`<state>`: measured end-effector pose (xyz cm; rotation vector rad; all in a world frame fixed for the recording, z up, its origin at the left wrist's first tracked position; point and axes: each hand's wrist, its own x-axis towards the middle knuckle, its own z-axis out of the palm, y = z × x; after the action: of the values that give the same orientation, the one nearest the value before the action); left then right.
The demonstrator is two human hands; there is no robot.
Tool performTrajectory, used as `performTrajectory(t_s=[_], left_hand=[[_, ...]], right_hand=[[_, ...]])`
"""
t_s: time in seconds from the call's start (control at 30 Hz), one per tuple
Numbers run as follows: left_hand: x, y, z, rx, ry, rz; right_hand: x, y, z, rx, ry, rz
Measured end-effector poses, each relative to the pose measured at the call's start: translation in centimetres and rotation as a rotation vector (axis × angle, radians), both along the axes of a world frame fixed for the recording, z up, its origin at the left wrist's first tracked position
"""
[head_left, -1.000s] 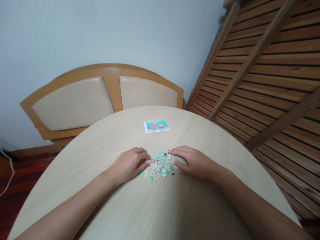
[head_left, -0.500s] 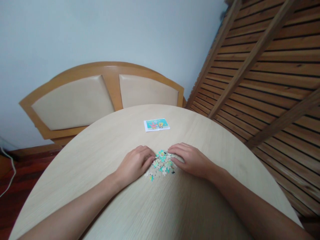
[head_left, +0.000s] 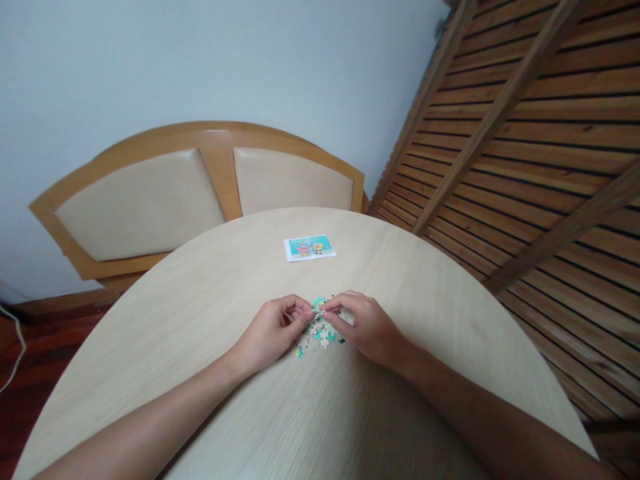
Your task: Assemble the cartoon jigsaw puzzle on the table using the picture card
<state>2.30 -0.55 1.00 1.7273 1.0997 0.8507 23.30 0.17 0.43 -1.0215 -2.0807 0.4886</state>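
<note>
A small pile of jigsaw puzzle pieces, some turquoise and some pale side up, lies on the round wooden table. Over the pile's left side, my left hand is closed, thumb and fingers pinching a puzzle piece. My right hand reaches in from the other side, its thumb and index finger pinched at the same small spot. The fingertips of both hands nearly meet there and partly cover what they hold. Beyond the hands lies a picture card with pink and yellow cartoon figures on turquoise.
Past the table's far edge stands a bed headboard with cream padded panels against a pale wall. Slatted wooden panelling slopes along the right. A white cable hangs at the far left above a dark red floor.
My hands have come together over the pile. The right hand moved left and its fingers closed to a pinch; the left thumb and fingers now pinch a piece. The view shifted slightly.
</note>
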Motion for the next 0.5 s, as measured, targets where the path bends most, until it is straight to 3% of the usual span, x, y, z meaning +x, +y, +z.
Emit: performTrajectory(t_s=[0.13,0.23,0.4,0.5], left_hand=[[-1.0,0.6,0.1,0.043,0.121,0.022],[-2.2,1.4,0.3,0.181,0.322,0.088],[-3.8,2.5,0.0,0.258,0.591,0.097],[-4.2,2.7,-0.2,0.328,0.667,0.072]], right_hand=[[1.0,0.5,1.0,-0.056,0.021,-0.050],[2.4,1.2,1.5,-0.162,0.001,-0.161],[4.3,2.4,1.0,-0.311,-0.122,-0.272],[4.7,2.7,0.5,-0.287,-0.272,-0.278]])
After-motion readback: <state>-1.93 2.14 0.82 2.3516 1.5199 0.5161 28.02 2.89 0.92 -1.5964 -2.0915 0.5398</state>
